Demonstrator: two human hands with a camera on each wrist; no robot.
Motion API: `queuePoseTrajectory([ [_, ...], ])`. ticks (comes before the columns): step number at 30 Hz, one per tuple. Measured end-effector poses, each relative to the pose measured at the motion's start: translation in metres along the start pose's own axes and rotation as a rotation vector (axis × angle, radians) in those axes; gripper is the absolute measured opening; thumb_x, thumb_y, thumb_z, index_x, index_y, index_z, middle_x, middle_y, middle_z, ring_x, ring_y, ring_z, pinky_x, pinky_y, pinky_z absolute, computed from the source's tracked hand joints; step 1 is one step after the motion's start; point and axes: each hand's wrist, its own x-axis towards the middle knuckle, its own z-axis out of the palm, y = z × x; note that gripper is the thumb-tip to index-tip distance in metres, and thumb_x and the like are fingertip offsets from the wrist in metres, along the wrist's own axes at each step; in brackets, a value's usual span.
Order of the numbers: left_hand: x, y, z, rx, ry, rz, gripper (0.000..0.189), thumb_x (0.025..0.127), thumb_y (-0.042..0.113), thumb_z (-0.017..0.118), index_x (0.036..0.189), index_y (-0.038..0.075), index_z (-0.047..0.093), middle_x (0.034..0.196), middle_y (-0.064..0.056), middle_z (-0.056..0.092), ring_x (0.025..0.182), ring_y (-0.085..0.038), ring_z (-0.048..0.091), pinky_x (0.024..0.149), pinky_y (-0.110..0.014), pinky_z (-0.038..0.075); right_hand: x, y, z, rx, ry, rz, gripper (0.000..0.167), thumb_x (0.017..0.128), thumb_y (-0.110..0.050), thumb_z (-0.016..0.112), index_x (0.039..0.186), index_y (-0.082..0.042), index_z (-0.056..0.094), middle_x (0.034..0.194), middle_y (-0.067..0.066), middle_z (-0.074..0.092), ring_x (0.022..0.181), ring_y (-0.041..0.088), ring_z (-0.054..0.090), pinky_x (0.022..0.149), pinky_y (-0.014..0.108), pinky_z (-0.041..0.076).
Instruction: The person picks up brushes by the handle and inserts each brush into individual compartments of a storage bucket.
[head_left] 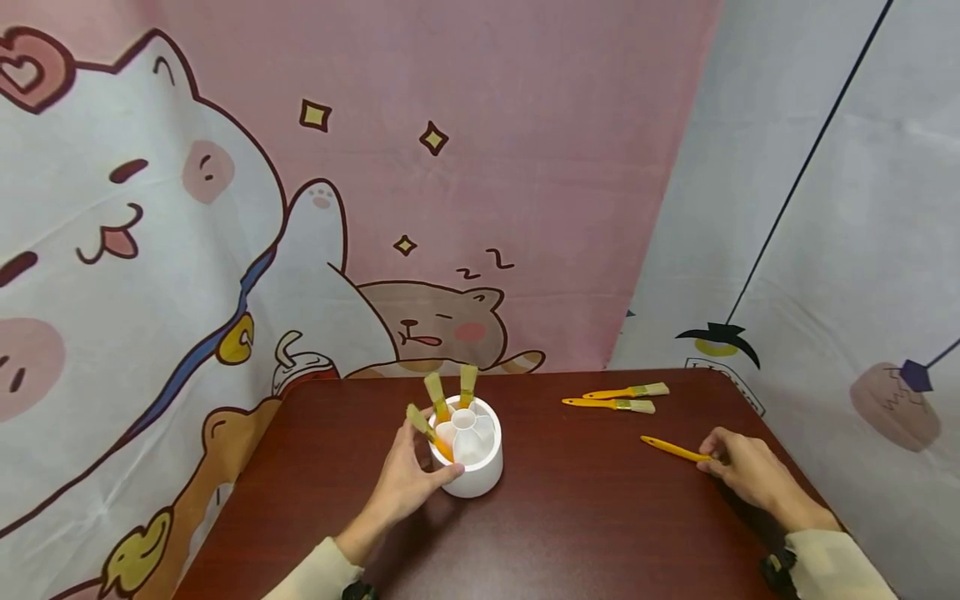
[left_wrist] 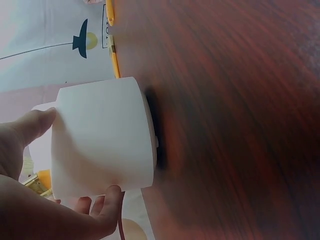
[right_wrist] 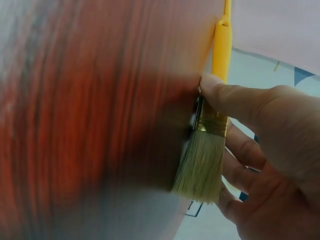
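A white round divided holder [head_left: 483,477] stands on the table, with three yellow-handled paintbrushes [head_left: 435,390] in it, bristles up. My left hand [head_left: 405,482] grips the holder from its left side. In the left wrist view, the thumb lies at the rim of the white holder [left_wrist: 102,140] and the fingertips press its wall. Over at the right, my right hand [head_left: 750,473] pinches another yellow paintbrush [head_left: 670,448] by the metal band. The right wrist view shows the bristles of this paintbrush [right_wrist: 200,167] hanging beside the palm, close to the tabletop.
Two more yellow paintbrushes [head_left: 609,405] lie side by side toward the back right of the dark red-brown table [head_left: 570,533]. Behind the table hangs a cloth [head_left: 540,183] with cartoon cats, and a pale cloth [head_left: 840,250] hangs along the right edge.
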Motion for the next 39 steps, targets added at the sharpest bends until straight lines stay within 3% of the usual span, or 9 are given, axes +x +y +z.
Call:
queuePoseTrajectory([
  [12,0.001,0.001,-0.001,0.011,-0.002,0.021,0.103,0.086,0.017,0.107,0.17,0.01,0.046,0.168,-0.024,0.059,0.142,-0.045,0.074,0.117,-0.059,0.064,-0.001,-0.023,0.0,0.051,0.061,-0.02,0.022,0.099,-0.022,0.095,0.105,-0.017,0.075,0.091,-0.007,0.075,0.079,0.001,0.059,0.071,0.026,0.049],
  [21,0.0,0.003,-0.001,0.014,-0.003,0.012,0.103,0.086,0.016,0.107,0.169,0.009,0.046,0.168,-0.025,0.059,0.14,-0.046,0.075,0.118,-0.061,0.063,-0.002,-0.04,-0.002,0.087,0.107,-0.023,0.022,0.097,-0.023,0.097,0.107,-0.019,0.077,0.095,-0.006,0.079,0.084,0.006,0.067,0.072,0.027,0.054],
  [29,0.0,0.006,0.0,0.077,0.014,0.01,0.106,0.084,0.02,0.108,0.17,0.008,0.047,0.168,-0.028,0.055,0.146,-0.045,0.068,0.123,-0.067,0.057,-0.005,-0.056,-0.002,0.128,0.173,-0.013,0.023,0.094,-0.023,0.1,0.107,-0.02,0.081,0.101,-0.001,0.084,0.092,0.014,0.075,0.074,0.027,0.056],
  [34,-0.001,0.007,0.0,0.081,0.013,0.004,0.106,0.083,0.02,0.109,0.17,0.007,0.048,0.163,-0.028,0.058,0.135,-0.04,0.073,0.114,-0.059,0.063,-0.009,-0.068,-0.002,0.179,0.136,0.009,0.022,0.096,-0.023,0.099,0.11,-0.021,0.082,0.108,0.0,0.085,0.104,0.025,0.08,0.081,0.034,0.066],
  [39,0.0,0.006,0.0,0.077,0.005,0.0,0.106,0.083,0.02,0.109,0.169,0.007,0.047,0.161,-0.028,0.058,0.13,-0.037,0.075,0.107,-0.051,0.067,-0.012,-0.079,-0.002,0.198,0.124,-0.024,0.024,0.097,-0.019,0.098,0.113,-0.025,0.082,0.112,-0.003,0.085,0.108,0.025,0.079,0.087,0.038,0.067],
])
